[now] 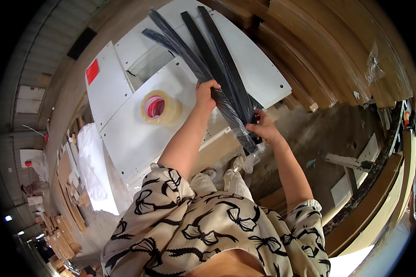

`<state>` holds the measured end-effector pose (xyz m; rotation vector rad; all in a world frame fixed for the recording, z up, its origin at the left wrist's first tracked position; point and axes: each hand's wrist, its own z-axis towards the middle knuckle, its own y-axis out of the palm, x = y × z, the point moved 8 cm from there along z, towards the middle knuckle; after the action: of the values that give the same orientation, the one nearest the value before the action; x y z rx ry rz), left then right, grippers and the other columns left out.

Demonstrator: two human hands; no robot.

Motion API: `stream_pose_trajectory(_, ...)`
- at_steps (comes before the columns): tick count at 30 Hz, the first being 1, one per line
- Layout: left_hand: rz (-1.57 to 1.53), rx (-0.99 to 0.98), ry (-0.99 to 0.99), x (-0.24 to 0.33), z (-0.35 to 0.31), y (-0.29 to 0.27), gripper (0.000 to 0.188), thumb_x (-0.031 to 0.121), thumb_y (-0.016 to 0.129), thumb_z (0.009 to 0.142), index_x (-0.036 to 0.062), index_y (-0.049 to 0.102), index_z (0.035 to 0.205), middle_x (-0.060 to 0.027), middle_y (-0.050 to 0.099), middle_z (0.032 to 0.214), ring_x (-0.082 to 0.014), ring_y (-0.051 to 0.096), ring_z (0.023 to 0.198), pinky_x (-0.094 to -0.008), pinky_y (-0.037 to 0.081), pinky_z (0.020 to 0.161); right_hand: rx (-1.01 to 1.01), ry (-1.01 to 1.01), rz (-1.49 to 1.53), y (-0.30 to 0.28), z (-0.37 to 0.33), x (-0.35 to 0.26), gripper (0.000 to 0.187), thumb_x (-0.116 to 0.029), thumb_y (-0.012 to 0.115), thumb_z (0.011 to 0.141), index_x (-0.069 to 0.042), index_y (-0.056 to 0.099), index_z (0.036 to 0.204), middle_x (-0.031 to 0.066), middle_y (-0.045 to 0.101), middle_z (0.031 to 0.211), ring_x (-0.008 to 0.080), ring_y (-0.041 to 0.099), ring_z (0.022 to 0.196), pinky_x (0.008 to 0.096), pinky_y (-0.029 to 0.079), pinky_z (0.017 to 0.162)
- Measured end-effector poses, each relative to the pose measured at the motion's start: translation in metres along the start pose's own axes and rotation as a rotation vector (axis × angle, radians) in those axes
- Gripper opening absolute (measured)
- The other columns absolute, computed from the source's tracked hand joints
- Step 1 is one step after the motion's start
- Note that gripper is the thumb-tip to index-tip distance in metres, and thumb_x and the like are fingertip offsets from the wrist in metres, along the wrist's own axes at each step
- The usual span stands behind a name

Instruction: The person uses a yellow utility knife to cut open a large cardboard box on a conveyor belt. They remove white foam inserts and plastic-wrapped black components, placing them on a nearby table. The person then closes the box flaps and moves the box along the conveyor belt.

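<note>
Several long dark strips (223,53), probably light and slick

I see the left hand (205,95) curled over the leftmost strip, while the right hand (265,128) pinches the bundle nearly closed, toward its near end. Beyond the left hand the strips fan out over white panels (120,124). I'd expect them springy over their length; clear film (251,161) below the right hand looks slippery, so I'd grip the strips themselves.

The person is wearing a cream blouse (215,216) with black bow prints (203,234), loose sleeves (167,185) and off-white trousers (238,186).
</note>
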<state>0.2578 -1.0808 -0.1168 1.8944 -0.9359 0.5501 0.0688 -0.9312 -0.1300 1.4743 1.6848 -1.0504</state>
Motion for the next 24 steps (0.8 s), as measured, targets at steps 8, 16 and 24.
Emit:
stream_pose_trajectory(8,0.139,0.122,0.066,0.036,0.024,0.007,0.041,-0.012,0.062,0.053,0.0022,0.046,0.087,-0.0128,0.055,0.076,-0.0276,0.057,0.063,-0.0396,0.047,0.055,-0.175,-0.026,0.033,0.004,-0.015,-0.007,0.091,-0.009,0.075,0.068,0.0,0.026,0.144,0.025,0.051,0.124,0.0263,0.061,0.097,0.0338,0.05,0.083)
stream_pose_trajectory(16,0.012,-0.032,0.008,0.115,0.075,0.011,0.019,-0.01,0.06,0.057,-0.0014,0.051,0.072,-0.0144,0.056,0.069,-0.0283,0.057,0.058,-0.0384,0.05,0.055,-0.214,-0.067,-0.359,-0.006,-0.072,-0.032,0.094,-0.013,0.077,0.068,-0.004,0.025,0.145,0.023,0.059,0.113,0.0259,0.064,0.091,0.0368,0.05,0.082)
stream_pose_trajectory(24,0.14,-0.024,0.052,0.094,0.015,-0.011,0.017,-0.007,0.058,0.059,0.0006,0.049,0.071,-0.0131,0.054,0.065,-0.0272,0.057,0.054,-0.0388,0.05,0.052,0.322,-0.084,-0.58,-0.021,0.0,-0.058,0.077,-0.048,0.073,0.075,0.009,0.049,0.12,0.0297,0.06,0.107,0.0403,0.062,0.097,0.0439,0.051,0.081)
